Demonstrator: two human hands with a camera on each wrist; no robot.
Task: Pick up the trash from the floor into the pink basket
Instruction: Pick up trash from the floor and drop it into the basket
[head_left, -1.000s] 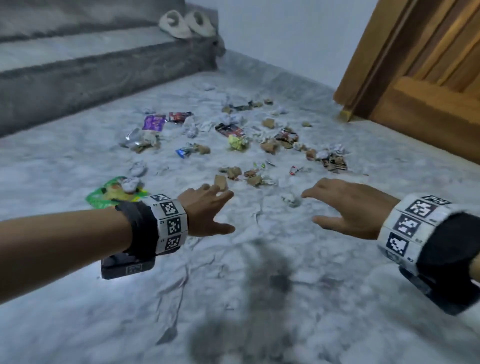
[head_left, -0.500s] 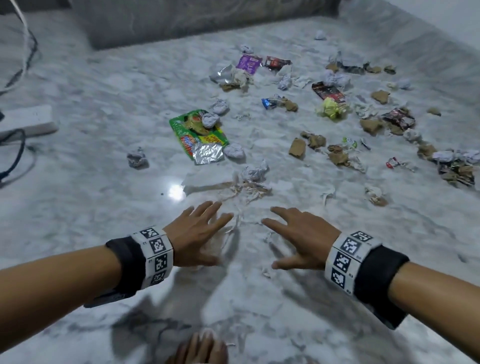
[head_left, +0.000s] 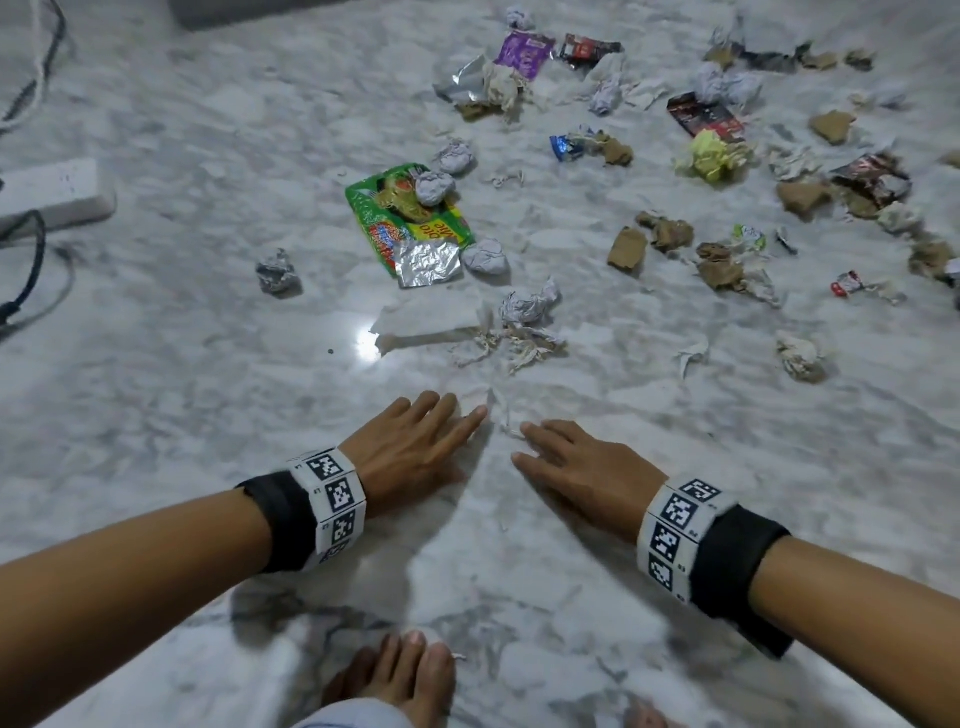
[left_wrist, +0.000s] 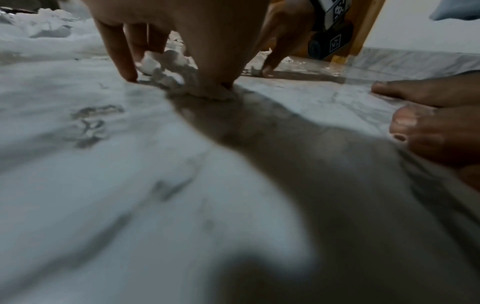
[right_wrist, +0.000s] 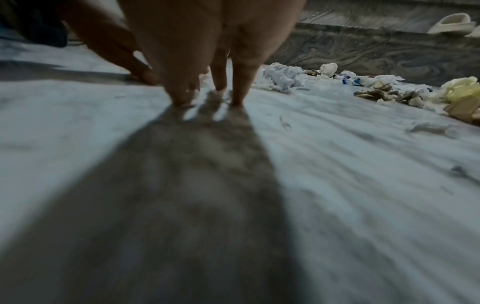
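Observation:
Trash lies strewn over the marble floor (head_left: 208, 415): a green noodle wrapper (head_left: 405, 223), a flat white tissue (head_left: 426, 322), crumpled paper balls (head_left: 278, 270), brown cardboard bits (head_left: 628, 249), a yellow wad (head_left: 709, 156) and a purple wrapper (head_left: 524, 52). My left hand (head_left: 447, 441) is down on the floor with straight fingers. In the left wrist view its fingertips (left_wrist: 127, 72) and thumb stand on either side of a small white tissue scrap (left_wrist: 166, 67). My right hand (head_left: 540, 447) faces it, fingers straight and fingertips (right_wrist: 182, 98) on the floor. The same scrap (head_left: 501, 410) lies between both hands. No pink basket shows in any view.
A white power strip (head_left: 52, 192) and black cables (head_left: 26, 244) lie at the left. My bare foot (head_left: 400, 675) stands just behind the hands. A marble step (right_wrist: 363, 47) with white slippers (right_wrist: 451, 22) runs along the far side, and a wooden door frame (left_wrist: 363, 30) stands on the right.
Both hands have dropped to the floor and come closer together around the white scrap. The head view has tilted down and nearer to the trash.

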